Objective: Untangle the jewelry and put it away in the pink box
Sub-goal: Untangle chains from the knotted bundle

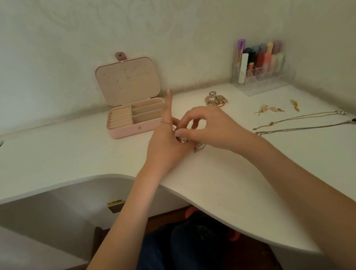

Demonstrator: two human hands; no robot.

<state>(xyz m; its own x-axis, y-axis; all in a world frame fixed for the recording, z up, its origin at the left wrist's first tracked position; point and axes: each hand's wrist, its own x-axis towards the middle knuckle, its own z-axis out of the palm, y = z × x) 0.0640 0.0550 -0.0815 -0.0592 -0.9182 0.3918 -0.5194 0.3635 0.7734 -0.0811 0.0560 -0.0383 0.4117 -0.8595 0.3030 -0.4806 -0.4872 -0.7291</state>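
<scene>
Nearest the lens, our knees in dark trousers (185, 252) are showing at the bottom centre, under the curved edge of the white desk (227, 194). Above them, at mid-frame, we are bringing both hands together over the desk. Our left hand (167, 143) is standing with one finger pointing straight up, a thin ring (165, 122) around it, while its other fingers are curling around a small tangle of chain jewelry (194, 145). Our right hand (209, 127) is pinching into the same tangle from the right with curled fingertips, and a bit of chain is hanging down just below the two hands. Just beyond the left hand, toward upper centre, the pink box (135, 120) is sitting open, its lid leaning back against the wall and its beige compartments showing. To the right of the box, a beaded bracelet cluster (215, 99) is lying near the wall. Farther right we are seeing gold earrings (268, 109), and two long necklaces (300, 123) stretching toward the right edge. In the upper right, a clear organizer (262, 76) is holding coloured tubes.
</scene>
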